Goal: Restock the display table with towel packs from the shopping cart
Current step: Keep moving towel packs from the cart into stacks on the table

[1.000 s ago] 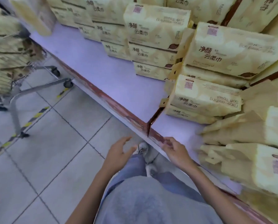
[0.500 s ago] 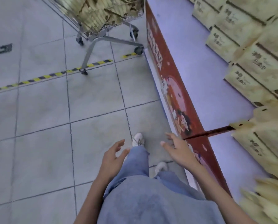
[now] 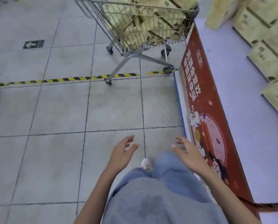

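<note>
Hovering over the tiled floor (image 3: 54, 151), the left hand (image 3: 121, 153) and right hand (image 3: 189, 155) are both loosely spread, fingers relaxed, holding nothing. Ahead, the wire shopping cart (image 3: 136, 53) stands across the yellow-black hazard tape (image 3: 67, 79), heaped with towel packs (image 3: 165, 18), just beside the red banner (image 3: 204, 97) fronting the display table (image 3: 232, 94). Other stacked packs (image 3: 264, 57) line the table's lilac top at right.

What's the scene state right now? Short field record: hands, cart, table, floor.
left hand: open, empty, over the floor
right hand: open, empty, near the red banner
shopping cart: ahead, by the table's end, loaded with towel packs
display table: stacked packs far side, bare lavender strip near edge
hazard tape: on the tiles, under the cart
</note>
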{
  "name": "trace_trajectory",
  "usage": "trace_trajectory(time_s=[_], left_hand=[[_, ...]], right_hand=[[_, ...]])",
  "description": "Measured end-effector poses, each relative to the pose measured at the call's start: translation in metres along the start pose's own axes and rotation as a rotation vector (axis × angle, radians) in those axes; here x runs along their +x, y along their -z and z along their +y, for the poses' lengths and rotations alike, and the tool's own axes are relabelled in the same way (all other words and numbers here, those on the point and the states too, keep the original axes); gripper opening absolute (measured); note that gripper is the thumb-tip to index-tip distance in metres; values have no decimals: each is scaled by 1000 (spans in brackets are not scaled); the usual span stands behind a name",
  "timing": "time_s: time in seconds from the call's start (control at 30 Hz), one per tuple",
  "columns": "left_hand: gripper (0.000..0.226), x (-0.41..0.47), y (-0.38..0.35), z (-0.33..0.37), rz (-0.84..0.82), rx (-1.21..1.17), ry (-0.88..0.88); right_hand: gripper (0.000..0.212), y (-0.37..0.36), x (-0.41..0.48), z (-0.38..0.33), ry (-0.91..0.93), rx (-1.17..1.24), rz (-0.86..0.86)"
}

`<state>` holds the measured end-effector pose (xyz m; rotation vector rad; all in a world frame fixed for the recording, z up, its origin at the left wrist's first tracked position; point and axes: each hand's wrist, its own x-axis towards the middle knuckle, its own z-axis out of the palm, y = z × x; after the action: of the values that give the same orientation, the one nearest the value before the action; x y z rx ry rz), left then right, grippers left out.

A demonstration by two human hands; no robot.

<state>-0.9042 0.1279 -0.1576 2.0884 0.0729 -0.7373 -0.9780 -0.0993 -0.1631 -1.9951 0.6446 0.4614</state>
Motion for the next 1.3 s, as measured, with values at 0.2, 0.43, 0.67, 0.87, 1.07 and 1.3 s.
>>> trace_trajectory(time_s=[0.2, 0.43, 0.67, 0.87, 1.07, 1.3], left_hand=[[44, 91, 17, 56, -61, -2, -63], [44, 190, 46, 108, -30, -24, -40], [35, 255, 90, 133, 110, -174, 61], [26, 324, 124, 148, 177, -261, 108], [26, 437, 171, 205, 150, -239, -1], [30, 535, 213, 299, -26, -128, -150]], right_hand=[[46, 15, 60, -25, -57, 23, 26], [41, 48, 173, -89, -6, 13, -8], [43, 93, 283, -191, 138, -63, -70], [44, 107, 367, -262, 181, -79, -82], [42, 114, 443, -311, 154, 4, -34], [37, 137, 491, -345, 79, 147, 110]])
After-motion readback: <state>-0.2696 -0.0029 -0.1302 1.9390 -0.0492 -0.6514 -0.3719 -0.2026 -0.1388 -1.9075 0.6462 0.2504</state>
